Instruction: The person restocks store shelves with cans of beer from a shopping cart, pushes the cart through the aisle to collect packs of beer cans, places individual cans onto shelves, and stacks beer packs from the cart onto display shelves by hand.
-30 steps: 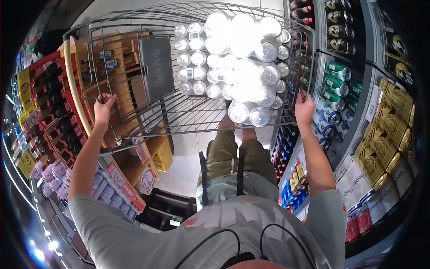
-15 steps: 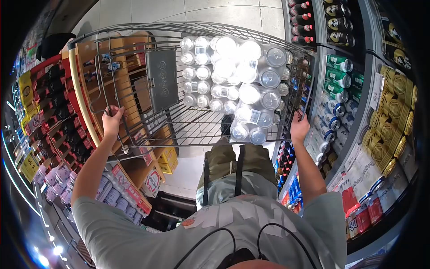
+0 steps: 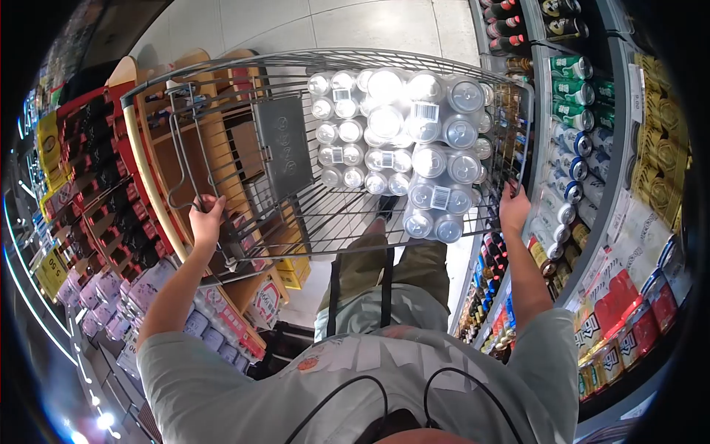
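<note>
A wire shopping cart (image 3: 355, 247) stands sideways across my front. Shrink-wrapped packs of cans (image 3: 429, 159) fill its middle and right part, with glare on several lids. My left hand (image 3: 208, 214) is closed on the cart's wire frame near the handle end. At the opposite end, my right hand (image 3: 513, 207) grips the wire rim, its fingers curled round it. A dark plastic panel (image 3: 285, 148) hangs inside the basket, left of the cans. The cart's pale handle bar (image 3: 151, 181) runs along its left end.
Shelves of green cans (image 3: 573, 92) and gold packs (image 3: 654, 140) rise close on the right. On the left are a wooden display rack (image 3: 177, 152) and stacked red packs (image 3: 111, 200). A yellow box (image 3: 294, 272) sits below the cart. Pale floor tiles (image 3: 274, 22) lie beyond it.
The cart, its cans and both my hands have shifted right and lower in view. The shelves on both sides have slid past. Both hands still hold the cart.
</note>
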Demonstrator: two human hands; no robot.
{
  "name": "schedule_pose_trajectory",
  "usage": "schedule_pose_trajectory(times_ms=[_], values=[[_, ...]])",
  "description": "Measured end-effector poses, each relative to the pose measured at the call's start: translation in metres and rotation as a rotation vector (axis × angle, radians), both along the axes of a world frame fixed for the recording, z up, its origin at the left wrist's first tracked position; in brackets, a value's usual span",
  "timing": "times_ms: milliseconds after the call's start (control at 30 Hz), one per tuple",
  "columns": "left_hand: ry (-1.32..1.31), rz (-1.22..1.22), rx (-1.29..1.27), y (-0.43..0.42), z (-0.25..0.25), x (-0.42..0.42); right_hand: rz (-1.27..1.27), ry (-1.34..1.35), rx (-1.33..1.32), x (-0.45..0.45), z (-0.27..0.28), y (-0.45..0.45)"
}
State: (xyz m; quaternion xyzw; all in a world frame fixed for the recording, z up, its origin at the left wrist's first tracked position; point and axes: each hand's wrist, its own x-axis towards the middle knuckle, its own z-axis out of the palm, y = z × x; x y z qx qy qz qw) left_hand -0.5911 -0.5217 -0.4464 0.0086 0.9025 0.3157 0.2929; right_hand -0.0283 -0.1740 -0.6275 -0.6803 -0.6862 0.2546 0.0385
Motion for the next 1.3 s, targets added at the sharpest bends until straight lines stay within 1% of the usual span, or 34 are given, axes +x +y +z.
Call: schedule_pose_trajectory(times_ms=[100,200,233,333,533,567,700,800,867,900,1000,1067,1133,1167,1300], values=[[0.012,-0.045,-0.003,-0.02,0.001,0.003,0.057,-0.026,0.036,0.008,0.002,-0.021],[0.013,-0.057,-0.008,-0.029,-0.002,0.011,0.036,-0.044,0.045,0.015,0.008,-0.039],[0.02,-0.06,-0.013,-0.032,-0.001,0.014,-0.051,0.015,-0.04,0.014,0.012,-0.043],[0.04,-0.082,-0.039,-0.052,-0.004,0.019,-0.052,0.054,0.02,0.026,0.008,-0.064],[0.023,-0.071,-0.033,-0.073,0.001,0.045,-0.014,-0.001,0.064,0.052,0.006,-0.101],[0.02,-0.075,-0.029,-0.078,0.001,0.049,-0.087,0.035,0.01,0.063,-0.003,-0.109],[0.002,-0.104,-0.024,-0.099,0.003,0.066,-0.065,0.019,0.033,0.078,0.002,-0.131],[0.034,-0.142,-0.088,-0.119,0.002,0.08,-0.055,0.047,0.063,0.104,-0.006,-0.154],[0.078,-0.212,-0.107,-0.145,-0.008,0.082,-0.049,0.042,0.081,0.122,-0.017,-0.167],[0.1,-0.244,-0.117,-0.149,-0.007,0.09,0.03,-0.002,0.179,0.126,-0.014,-0.174],[0.072,-0.126,-0.029,-0.16,-0.001,0.119,-0.031,-0.039,0.071,0.14,-0.006,-0.193],[0.076,-0.136,-0.043,-0.174,-0.001,0.131,-0.012,-0.031,0.094,0.153,-0.008,-0.207],[0.059,-0.133,-0.064,-0.185,0.002,0.142,-0.013,-0.038,0.068,0.167,-0.014,-0.217],[0.056,-0.144,-0.069,-0.189,0.003,0.146,-0.017,-0.085,0.018,0.173,-0.016,-0.22],[0.095,-0.206,-0.031,-0.217,0.0,0.16,0.021,-0.023,0.08,0.199,-0.009,-0.254]])
